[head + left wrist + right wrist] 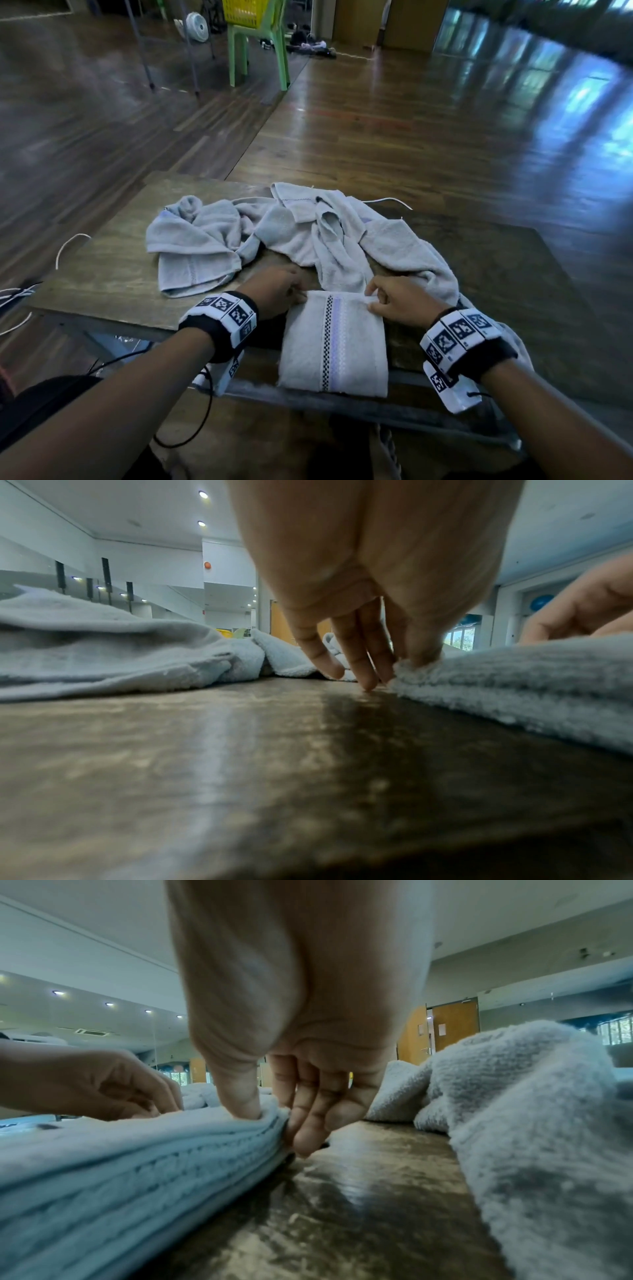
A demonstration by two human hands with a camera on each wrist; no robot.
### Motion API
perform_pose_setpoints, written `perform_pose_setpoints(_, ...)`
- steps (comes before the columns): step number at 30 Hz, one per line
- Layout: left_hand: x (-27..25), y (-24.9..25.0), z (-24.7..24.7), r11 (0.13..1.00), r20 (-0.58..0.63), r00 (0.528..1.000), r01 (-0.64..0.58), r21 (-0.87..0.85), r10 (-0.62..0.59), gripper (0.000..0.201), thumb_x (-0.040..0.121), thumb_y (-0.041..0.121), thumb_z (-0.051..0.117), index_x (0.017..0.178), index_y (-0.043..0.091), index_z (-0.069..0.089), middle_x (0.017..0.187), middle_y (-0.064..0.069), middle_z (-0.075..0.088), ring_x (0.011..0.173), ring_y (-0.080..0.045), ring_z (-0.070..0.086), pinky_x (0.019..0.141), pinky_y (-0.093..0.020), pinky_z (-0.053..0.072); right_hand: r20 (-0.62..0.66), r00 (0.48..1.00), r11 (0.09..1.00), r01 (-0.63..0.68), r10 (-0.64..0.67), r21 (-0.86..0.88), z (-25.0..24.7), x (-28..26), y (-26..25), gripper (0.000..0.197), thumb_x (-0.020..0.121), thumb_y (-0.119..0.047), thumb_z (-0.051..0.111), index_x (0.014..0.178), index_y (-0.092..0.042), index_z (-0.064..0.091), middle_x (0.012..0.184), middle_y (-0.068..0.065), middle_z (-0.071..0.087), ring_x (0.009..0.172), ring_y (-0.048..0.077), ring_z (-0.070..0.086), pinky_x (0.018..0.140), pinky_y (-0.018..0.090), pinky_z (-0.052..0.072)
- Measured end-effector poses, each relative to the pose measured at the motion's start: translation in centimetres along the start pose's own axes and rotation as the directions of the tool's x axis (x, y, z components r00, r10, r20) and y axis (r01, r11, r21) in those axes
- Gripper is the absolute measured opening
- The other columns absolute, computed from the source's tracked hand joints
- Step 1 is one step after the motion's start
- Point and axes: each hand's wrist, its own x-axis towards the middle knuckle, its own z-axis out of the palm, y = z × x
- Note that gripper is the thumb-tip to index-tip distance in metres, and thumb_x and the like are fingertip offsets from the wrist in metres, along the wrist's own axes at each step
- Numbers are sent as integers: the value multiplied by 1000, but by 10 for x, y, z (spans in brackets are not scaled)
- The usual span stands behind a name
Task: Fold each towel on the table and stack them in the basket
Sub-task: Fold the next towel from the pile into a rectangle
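- I see my left hand point(279, 291) and right hand point(399, 299) each pinching the folded towel point(334, 346), lower centre.
- Loose towels point(274, 233) wait mid-frame; basket point(245, 12) (top, distant) looks unfilled, I judge.

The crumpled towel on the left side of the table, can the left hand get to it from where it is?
Probably yes. The left hand pinches a far corner of the folded towel, and the crumpled towel lies just beyond it, with only bare table between. It would have to let go first.
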Motion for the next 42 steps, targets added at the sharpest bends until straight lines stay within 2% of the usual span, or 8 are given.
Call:
perform_pose_setpoints(4,1,0,-1,1000,4,1000,-5,14,5,18,85,21,63,99,10,69,104,-5,65,97,-23,57,81,-23,36,11,1000,999,10,-10,-52,2,2,3,23,87,-30,61,106,-17,60,90,1,64,80,14,60,73,29,48)
perform_pose_setpoints(11,6,3,-4,995,75,994,72,62,-77,15,90,26,56,98,14,60,105,-6,63,96,-23,56,82,-31,41,-61,997,998,49,-52,-45,1,0,5,11,82,-30,64,86,-25,55,72,-11,57,66,9,57,66,33,50)
perform_pose_setpoints(18,5,9,-2,993,55,995,75,89,-80,15,94,22,45,104,13,51,109,-10,61,97,-27,54,75,-32,36,-114,992,996,57,-49,66,0,-2,7,8,82,-24,61,88,-19,57,75,-7,60,63,9,55,63,30,48)
perform_pose_setpoints(23,8,7,-1,993,55,994,92,77,-96,19,92,24,50,104,11,57,111,-8,60,102,-25,54,84,-32,40,-116,993,997,17,-8,77,1,0,5,13,85,-24,61,95,-18,56,81,5,63,71,17,59,69,33,49)
perform_pose_setpoints(27,9,2,1,998,47,997,60,28,-61,19,90,20,54,101,7,63,108,-8,62,101,-24,54,84,-29,39,-50,998,990,-36,43,135,-1,0,5,21,84,-25,65,102,-17,59,90,3,63,80,13,58,72,23,46)
perform_pose_setpoints(35,8,-1,4,999,-43,999,28,-36,-30,13,86,17,60,88,6,68,94,-10,68,90,-27,59,79,-31,42,-116,993,985,0,21,172,-8,1,2,9,82,-17,63,90,-14,64,86,4,66,76,14,59,70,26,47)
perform_pose_setpoints(40,8,3,5,999,-48,998,39,9,-38,19,91,20,53,99,11,67,107,-6,64,99,-24,57,85,-33,44,-114,993,994,-8,20,106,0,9,8,9,82,-21,65,88,-20,59,87,3,64,79,18,61,73,32,50)
perform_pose_setpoints(42,8,7,8,1000,-79,997,-15,-22,13,20,91,21,54,104,13,68,109,-5,63,100,-22,57,85,-32,45,-139,990,997,24,-13,78,1,11,7,9,81,-20,66,83,-18,57,84,1,62,75,16,59,70,34,50)
